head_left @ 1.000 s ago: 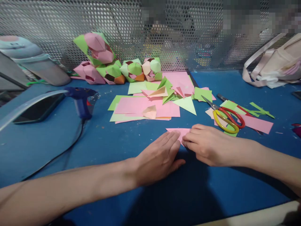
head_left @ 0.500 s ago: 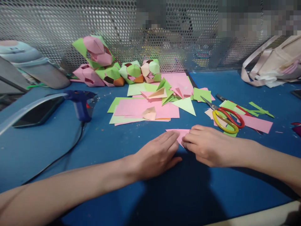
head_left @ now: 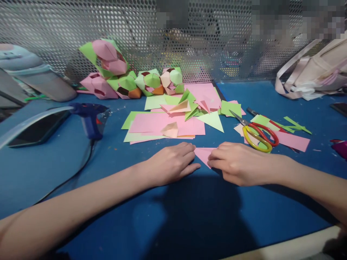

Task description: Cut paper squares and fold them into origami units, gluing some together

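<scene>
A small pink paper [head_left: 203, 154], folded to a triangle, lies on the blue table between my hands. My left hand [head_left: 173, 163] lies flat, thumb apart, its fingertips at the triangle's left corner. Curled fingers of my right hand [head_left: 235, 163] press and grip the paper's right side, hiding that part. Beyond them lie stacked pink sheets [head_left: 146, 123], green sheets and folded pieces, among them a pale green triangle [head_left: 213, 120]. Scissors [head_left: 257, 135] with one red and one yellow handle rest on paper scraps past my right hand.
A blue glue gun [head_left: 90, 122] with a black cord stands at left beside a dark phone [head_left: 38, 126] and a tumbler [head_left: 40, 77]. Folded paper balls [head_left: 149, 82] line the perforated metal screen [head_left: 200, 47]. At back right sits a pale bag [head_left: 322, 72].
My left hand has slid left along the paper, baring more of the pink triangle. My right hand keeps its grip. The whole view has shifted slightly.
</scene>
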Tool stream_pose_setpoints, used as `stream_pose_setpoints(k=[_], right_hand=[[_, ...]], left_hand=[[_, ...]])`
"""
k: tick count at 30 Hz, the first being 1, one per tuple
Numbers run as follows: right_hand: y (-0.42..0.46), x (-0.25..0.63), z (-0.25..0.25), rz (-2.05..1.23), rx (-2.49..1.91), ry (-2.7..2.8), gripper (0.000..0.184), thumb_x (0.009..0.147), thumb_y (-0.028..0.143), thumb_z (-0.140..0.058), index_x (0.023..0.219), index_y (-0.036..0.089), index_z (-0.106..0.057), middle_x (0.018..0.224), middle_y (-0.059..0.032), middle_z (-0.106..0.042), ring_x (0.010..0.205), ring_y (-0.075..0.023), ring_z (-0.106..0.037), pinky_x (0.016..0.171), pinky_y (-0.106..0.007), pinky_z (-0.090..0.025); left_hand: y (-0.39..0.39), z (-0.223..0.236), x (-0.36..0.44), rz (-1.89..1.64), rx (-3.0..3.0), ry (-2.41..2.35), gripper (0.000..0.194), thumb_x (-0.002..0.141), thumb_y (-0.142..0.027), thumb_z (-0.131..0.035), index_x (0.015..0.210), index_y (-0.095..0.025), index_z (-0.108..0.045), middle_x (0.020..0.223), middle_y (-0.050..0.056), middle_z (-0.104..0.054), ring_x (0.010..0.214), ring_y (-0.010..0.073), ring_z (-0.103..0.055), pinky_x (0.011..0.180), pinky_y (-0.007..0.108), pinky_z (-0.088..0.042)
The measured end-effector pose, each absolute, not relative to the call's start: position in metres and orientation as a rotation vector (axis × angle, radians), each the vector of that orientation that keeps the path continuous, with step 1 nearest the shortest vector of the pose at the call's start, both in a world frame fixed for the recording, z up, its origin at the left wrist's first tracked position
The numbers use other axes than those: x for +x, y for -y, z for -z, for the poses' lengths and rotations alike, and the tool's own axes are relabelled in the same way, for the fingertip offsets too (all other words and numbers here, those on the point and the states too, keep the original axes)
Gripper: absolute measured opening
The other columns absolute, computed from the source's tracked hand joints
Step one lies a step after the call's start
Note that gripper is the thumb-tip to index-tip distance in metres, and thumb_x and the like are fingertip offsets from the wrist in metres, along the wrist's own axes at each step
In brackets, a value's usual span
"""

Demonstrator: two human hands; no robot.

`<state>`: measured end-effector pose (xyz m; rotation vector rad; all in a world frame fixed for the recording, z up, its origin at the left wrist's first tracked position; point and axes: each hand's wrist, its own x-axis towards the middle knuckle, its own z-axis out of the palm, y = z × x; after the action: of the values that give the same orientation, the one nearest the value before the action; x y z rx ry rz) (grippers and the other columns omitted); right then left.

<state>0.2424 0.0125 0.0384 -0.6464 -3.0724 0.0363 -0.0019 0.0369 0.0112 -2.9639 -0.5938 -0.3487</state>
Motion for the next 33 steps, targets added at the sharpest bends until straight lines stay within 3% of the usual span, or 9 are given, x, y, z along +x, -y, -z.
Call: stream_pose_setpoints(k=[6, 14, 18, 23, 27, 33], right_hand=[[-0.010, 0.226, -0.020, 0.252, -0.811, 2.912, 0.043, 0.086, 0.013, -0.044, 0.128, 0.003, -0.050, 0.130, -0.0180, -0.056, 0.092, -0.0246, -0.057, 0.076, -0.037, -0.044], [0.006, 0.215, -0.017, 0.616, -1.036, 2.991, 0.045, 0.084, 0.004, -0.039, 0.126, -0.007, -0.050, 0.112, -0.0252, -0.065, 0.084, -0.0292, -0.064, 0.071, -0.040, -0.040], [0.014, 0.227, -0.024, 0.688, -1.236, 3.039, 0.046, 0.080, 0.002, -0.043, 0.123, -0.009, -0.053, 0.098, -0.0250, -0.069, 0.067, -0.0257, -0.065, 0.071, -0.041, -0.038], [0.012, 0.237, -0.047, 0.607, -1.406, 3.202, 0.027, 0.075, 0.003, -0.048, 0.092, 0.004, -0.068, 0.073, -0.0164, -0.068, 0.056, -0.0234, -0.062, 0.063, -0.038, -0.033], [0.004, 0.243, -0.062, 0.411, -1.473, 3.271, 0.018, 0.072, 0.002, -0.051, 0.067, 0.014, -0.063, 0.066, -0.0110, -0.067, 0.054, -0.0235, -0.060, 0.057, -0.036, -0.027], [-0.009, 0.255, -0.058, 0.390, -1.548, 2.998, 0.019, 0.086, 0.017, -0.045, 0.079, 0.016, -0.062, 0.063, -0.0082, -0.067, 0.053, -0.0225, -0.060, 0.051, -0.031, -0.021]], left_hand=[[-0.030, -0.010, 0.004, 0.300, -2.925, 0.592, 0.042, 0.096, -0.038, -0.040, 0.105, -0.004, -0.062, 0.098, 0.019, -0.066, 0.095, 0.0294, -0.064, 0.080, 0.042, -0.056], [-0.029, -0.008, 0.005, 0.315, -2.848, 0.612, 0.044, 0.096, -0.041, -0.039, 0.093, -0.004, -0.064, 0.091, 0.019, -0.068, 0.089, 0.0295, -0.066, 0.076, 0.040, -0.056], [-0.027, -0.007, 0.004, 0.348, -2.796, 0.605, 0.043, 0.096, -0.040, -0.039, 0.092, -0.006, -0.064, 0.092, 0.018, -0.068, 0.090, 0.0287, -0.066, 0.075, 0.039, -0.056], [-0.030, -0.006, 0.002, 0.405, -2.800, 0.620, 0.038, 0.096, -0.038, -0.041, 0.088, -0.009, -0.065, 0.088, 0.015, -0.068, 0.087, 0.0252, -0.065, 0.074, 0.035, -0.055], [-0.037, -0.004, 0.004, 0.474, -2.887, 0.742, 0.033, 0.097, -0.032, -0.041, 0.088, -0.013, -0.066, 0.081, 0.010, -0.066, 0.081, 0.0204, -0.063, 0.074, 0.032, -0.051], [-0.043, -0.004, 0.014, 0.515, -2.947, 0.939, 0.032, 0.093, -0.033, -0.046, 0.108, -0.010, -0.063, 0.091, 0.012, -0.060, 0.085, 0.0229, -0.056, 0.076, 0.036, -0.048]])
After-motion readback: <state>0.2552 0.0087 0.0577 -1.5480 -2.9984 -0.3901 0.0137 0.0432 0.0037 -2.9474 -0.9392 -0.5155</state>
